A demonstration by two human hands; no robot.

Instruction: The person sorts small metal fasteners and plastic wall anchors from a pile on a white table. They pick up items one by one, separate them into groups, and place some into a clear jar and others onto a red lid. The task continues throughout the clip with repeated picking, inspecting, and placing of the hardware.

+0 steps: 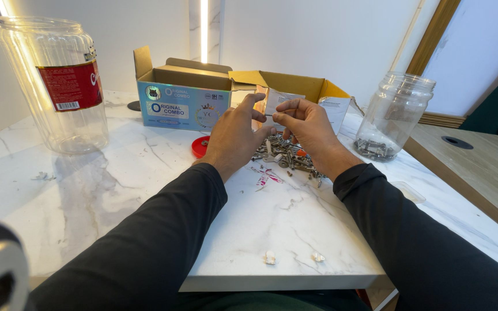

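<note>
Black-sleeved left hand [233,137] and right hand [309,131] pinch one thin silver screw [268,115] horizontally between fingertips, at 12 o'clock above the screw pile [286,156].

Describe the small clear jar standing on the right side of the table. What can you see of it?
The small jar is clear and ribbed, plastic or glass by its look, with a wide open mouth and no lid on it. It stands upright near the right edge of the white marble-look table, beside the open cardboard box. A shallow layer of small metal pieces, seemingly screws, covers its bottom; the rest is empty. Neither hand touches it; the right hand is nearest.
</note>
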